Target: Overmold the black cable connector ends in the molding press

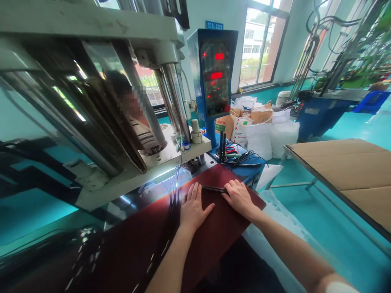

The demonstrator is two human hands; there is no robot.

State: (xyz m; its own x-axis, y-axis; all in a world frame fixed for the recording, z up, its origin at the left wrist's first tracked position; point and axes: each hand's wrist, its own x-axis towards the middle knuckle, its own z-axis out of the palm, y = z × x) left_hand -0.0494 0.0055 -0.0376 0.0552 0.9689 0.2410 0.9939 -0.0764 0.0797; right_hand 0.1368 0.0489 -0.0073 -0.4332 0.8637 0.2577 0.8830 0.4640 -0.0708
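My left hand point(193, 207) lies flat on a dark red board point(214, 236) with its fingers stretched out and together. My right hand point(240, 197) rests beside it, fingers curled down onto a thin black cable piece point(214, 189) that lies on the board between the two hands. A bundle of thin black wires point(174, 195) runs across the board just left of my left hand, from under the press.
A large press machine point(91, 101) with shiny columns rises at the left, and a blue control box point(215, 69) with red readouts stands behind. White sacks point(271, 136) and cartons sit on the floor. A cardboard-topped table point(345, 167) stands at right.
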